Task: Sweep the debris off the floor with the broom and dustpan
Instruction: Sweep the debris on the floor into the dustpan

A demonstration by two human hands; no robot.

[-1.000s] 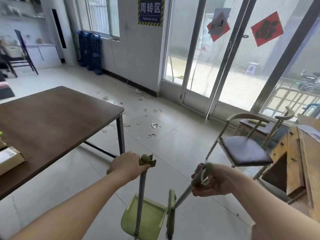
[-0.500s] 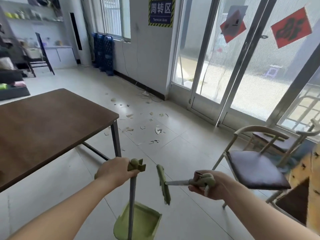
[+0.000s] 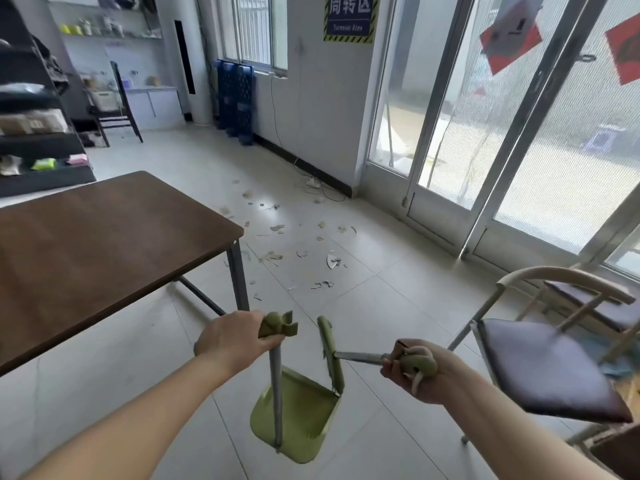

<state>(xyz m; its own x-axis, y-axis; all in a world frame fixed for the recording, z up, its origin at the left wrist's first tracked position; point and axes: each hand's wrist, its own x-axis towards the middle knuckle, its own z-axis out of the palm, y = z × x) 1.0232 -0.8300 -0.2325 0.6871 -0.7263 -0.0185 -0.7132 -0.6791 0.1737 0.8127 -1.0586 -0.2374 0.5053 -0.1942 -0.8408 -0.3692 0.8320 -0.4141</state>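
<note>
My left hand (image 3: 235,337) grips the top of a long grey handle whose green dustpan (image 3: 298,417) hangs low over the tiled floor. My right hand (image 3: 415,370) is closed on the green grip of a broom; its shaft points left and its narrow green head (image 3: 330,351) stands upright between my hands, lifted off the floor. Scattered pale debris (image 3: 301,252), shards and scraps, lies on the tiles ahead, beyond the table corner and well apart from both tools.
A brown table (image 3: 104,244) with a metal leg (image 3: 239,275) stands at the left. Two chairs with purple seats (image 3: 550,365) crowd the right. Glass sliding doors (image 3: 485,133) and a wall with a cable and plug (image 3: 313,183) bound the far side.
The broom head has swung up from beside the dustpan to stand upright between my hands. The view has shifted left, and the debris patch appears closer.
</note>
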